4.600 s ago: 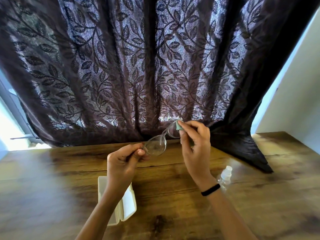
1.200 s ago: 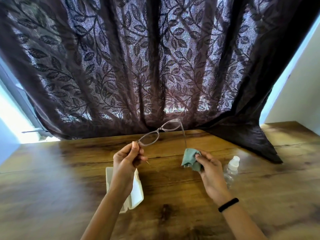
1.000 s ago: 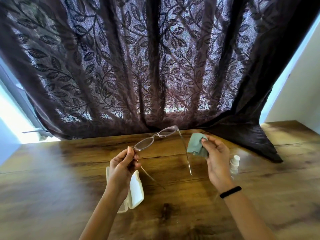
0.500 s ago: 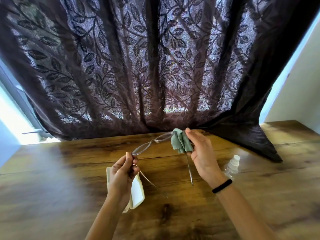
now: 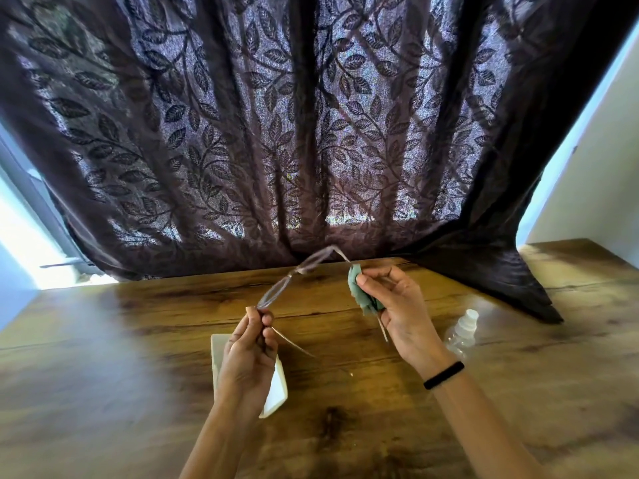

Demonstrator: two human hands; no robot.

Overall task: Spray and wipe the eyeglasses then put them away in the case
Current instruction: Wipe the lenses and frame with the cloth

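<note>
Since the frame half a second earlier, the right hand [image 5: 401, 309] has been drawn back along the right temple arm of the eyeglasses [image 5: 294, 278], so that the green cleaning cloth [image 5: 363, 295] is now wrapped around that arm just behind the hinge instead of lying against the lens. The frame has also been turned more edge-on to the camera.

The eyeglasses are held in the air above the wooden table [image 5: 103, 357], between the two hands and in front of the dark leaf-patterned curtain [image 5: 311, 133]. They are pinched at the outer corner of the left lens by the left hand [image 5: 250, 354]; its thumb and fingertips [image 5: 266, 319] are closed together on the frame, and the remaining fingers are curled in. The left temple arm is seen slanting down from that grip towards the table.

The cloth is clamped between the thumb and the fingers of the right hand, with the right temple arm passing through the fold and emerging below the palm. A black band [image 5: 444, 375] is worn on the right wrist.

The white glasses case [image 5: 276, 392] lies open on the table, directly beneath the left hand and partly hidden by it. The clear spray bottle [image 5: 463, 330] rests on the table to the right of the case, just beyond the right wrist, touched by neither hand.
</note>
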